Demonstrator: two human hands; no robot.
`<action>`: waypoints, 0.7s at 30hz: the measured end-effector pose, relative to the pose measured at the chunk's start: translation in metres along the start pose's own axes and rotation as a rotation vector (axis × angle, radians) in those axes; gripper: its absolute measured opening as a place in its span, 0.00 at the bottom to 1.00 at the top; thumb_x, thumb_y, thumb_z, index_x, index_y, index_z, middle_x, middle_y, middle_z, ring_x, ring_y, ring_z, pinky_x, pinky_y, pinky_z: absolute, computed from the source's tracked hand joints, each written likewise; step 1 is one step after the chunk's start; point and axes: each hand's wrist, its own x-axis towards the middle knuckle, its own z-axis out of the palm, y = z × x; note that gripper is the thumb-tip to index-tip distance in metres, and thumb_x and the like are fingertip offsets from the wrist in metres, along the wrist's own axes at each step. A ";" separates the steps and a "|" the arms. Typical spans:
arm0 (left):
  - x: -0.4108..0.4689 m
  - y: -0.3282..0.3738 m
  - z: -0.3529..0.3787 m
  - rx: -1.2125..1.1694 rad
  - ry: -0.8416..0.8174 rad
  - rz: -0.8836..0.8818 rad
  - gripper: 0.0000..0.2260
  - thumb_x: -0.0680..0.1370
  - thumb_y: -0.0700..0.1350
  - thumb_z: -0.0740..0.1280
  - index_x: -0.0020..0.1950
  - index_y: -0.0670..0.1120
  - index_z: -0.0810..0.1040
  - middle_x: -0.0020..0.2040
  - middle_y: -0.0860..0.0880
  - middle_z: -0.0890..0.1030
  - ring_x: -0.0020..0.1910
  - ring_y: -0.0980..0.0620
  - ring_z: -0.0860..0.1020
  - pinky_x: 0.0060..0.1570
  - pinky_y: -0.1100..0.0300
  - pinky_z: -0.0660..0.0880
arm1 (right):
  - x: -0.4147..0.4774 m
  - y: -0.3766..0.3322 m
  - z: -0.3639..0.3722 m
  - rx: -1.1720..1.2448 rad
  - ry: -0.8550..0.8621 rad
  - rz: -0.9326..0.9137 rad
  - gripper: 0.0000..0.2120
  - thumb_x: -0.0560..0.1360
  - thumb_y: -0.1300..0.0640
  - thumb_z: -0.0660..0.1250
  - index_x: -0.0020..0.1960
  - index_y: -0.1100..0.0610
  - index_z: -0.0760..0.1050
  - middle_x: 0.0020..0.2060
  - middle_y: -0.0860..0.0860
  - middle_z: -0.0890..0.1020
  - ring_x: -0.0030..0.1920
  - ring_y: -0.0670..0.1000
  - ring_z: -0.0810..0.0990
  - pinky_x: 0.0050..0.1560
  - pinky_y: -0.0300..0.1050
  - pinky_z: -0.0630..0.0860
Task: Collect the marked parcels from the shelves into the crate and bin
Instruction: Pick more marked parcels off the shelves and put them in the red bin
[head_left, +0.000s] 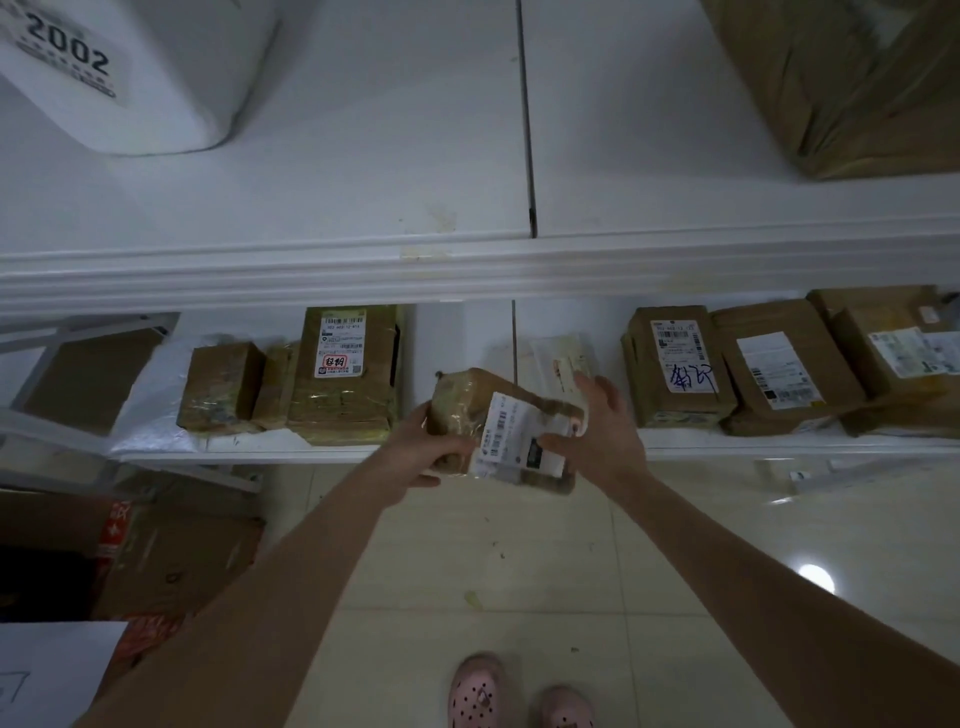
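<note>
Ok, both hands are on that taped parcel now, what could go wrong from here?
1. The parcel hangs clear of the shelf over the tiled floor. Its tape looks glossy, and the left grip holds only one end, so it might slip.
2. The label is crumpled and the right grip partly covers it, so the mark could be misread.

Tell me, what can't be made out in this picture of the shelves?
Label on the held parcel: head view, print too small and blurred, partly under the right hand.
White packet behind it: head view, mostly hidden by that parcel.
Large brown parcel top right: head view, cut off by the frame edge.
</note>
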 end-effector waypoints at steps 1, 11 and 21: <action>0.000 0.004 -0.005 0.043 -0.040 0.015 0.36 0.71 0.40 0.74 0.74 0.51 0.62 0.53 0.50 0.78 0.50 0.48 0.79 0.54 0.48 0.77 | 0.004 -0.003 -0.003 -0.081 -0.063 -0.055 0.43 0.68 0.47 0.75 0.76 0.49 0.57 0.74 0.52 0.61 0.74 0.56 0.61 0.71 0.61 0.64; 0.006 0.019 0.008 0.036 0.119 0.256 0.37 0.68 0.39 0.76 0.74 0.50 0.65 0.61 0.47 0.77 0.57 0.48 0.78 0.58 0.52 0.76 | 0.002 -0.004 -0.003 0.278 -0.171 -0.005 0.16 0.75 0.50 0.69 0.62 0.48 0.75 0.45 0.47 0.80 0.48 0.54 0.82 0.51 0.54 0.80; 0.001 -0.003 0.025 -0.035 -0.141 0.252 0.37 0.71 0.40 0.75 0.73 0.61 0.62 0.60 0.59 0.76 0.54 0.60 0.76 0.42 0.60 0.77 | -0.003 -0.009 -0.001 0.872 -0.130 0.423 0.11 0.79 0.54 0.65 0.60 0.53 0.75 0.45 0.48 0.81 0.43 0.49 0.78 0.38 0.43 0.74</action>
